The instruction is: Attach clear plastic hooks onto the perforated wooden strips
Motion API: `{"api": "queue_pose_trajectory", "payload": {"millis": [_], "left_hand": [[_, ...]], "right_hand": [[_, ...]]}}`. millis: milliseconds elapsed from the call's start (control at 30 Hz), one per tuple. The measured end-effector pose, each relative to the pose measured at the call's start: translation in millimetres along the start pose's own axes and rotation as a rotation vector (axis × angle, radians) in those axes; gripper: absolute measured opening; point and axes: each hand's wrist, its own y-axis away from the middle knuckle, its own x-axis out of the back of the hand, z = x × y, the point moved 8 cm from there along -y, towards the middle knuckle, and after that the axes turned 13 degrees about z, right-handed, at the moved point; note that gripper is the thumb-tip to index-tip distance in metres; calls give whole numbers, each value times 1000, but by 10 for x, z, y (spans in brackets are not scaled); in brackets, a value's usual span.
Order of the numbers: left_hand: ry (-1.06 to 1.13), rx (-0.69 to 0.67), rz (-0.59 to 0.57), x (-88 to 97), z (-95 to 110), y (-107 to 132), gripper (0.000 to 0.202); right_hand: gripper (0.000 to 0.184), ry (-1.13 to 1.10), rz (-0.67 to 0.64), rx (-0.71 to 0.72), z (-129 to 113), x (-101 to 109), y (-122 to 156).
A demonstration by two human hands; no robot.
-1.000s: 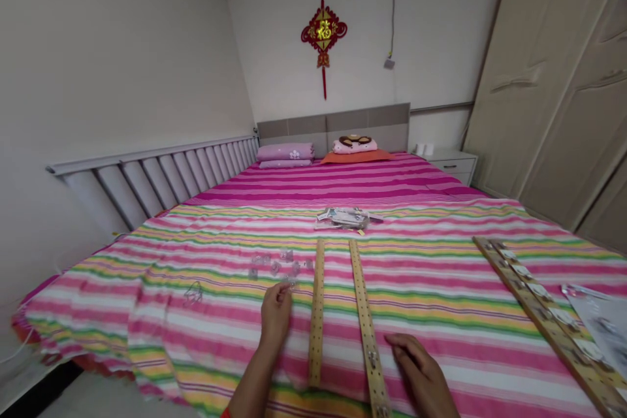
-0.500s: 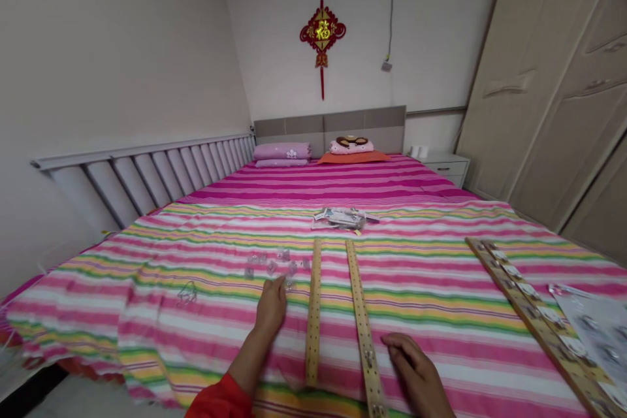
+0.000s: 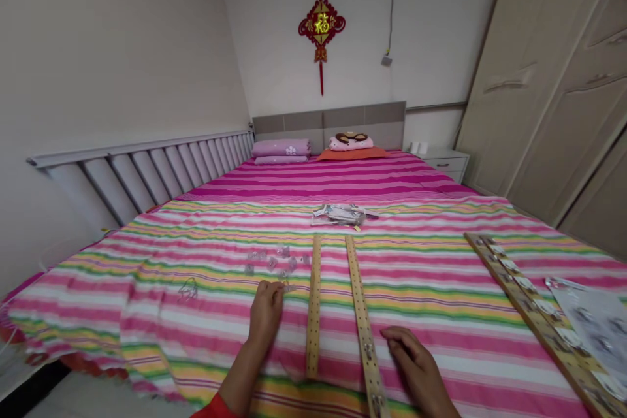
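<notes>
Two long perforated wooden strips lie side by side on the striped bedspread. My left hand reaches to the left of them, fingertips pinched at a small clear piece at the near edge of a scatter of several clear plastic pieces. My right hand rests with curled fingers on the spread, just right of the right strip and beside a metal fitting on it.
A pile of small plastic bags lies beyond the strips. At the right are another wooden strip with round fittings and a clear printed sheet. Pillows, a headboard, a nightstand and a wardrobe stand farther off.
My left hand has drawn back slightly from the clear pieces, staying pinched. The right hand has hardly moved. The view shifted a little.
</notes>
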Motion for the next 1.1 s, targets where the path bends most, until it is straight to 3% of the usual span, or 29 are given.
{"api": "queue_pose_trajectory", "payload": {"millis": [133,267,467,567,700,933,1100], "left_hand": [[62,-4,24,115,158,65,27],[73,-133,98,245,519,181,24],[31,-487,206,349,1222,453,24],[116,-577,224,382,1463,598,30],[177,-590,233,420,1650,753,32],[109,-796,55,319,1901,986,24],[129,-786,140,336,1920,1082,18]], "right_hand": [[37,-51,-14,-86,41,-5,-21],[42,-84,-42,-179,-4,-54,-22],[41,-147,-82,-177,-492,-176,41],[37,-198,-116,-197,-700,-215,83],[34,-317,-204,-273,-854,-262,167],[36,-295,-258,-194,-1107,-231,248],[36,-380,-290,-255,-1129,-254,320]]}}
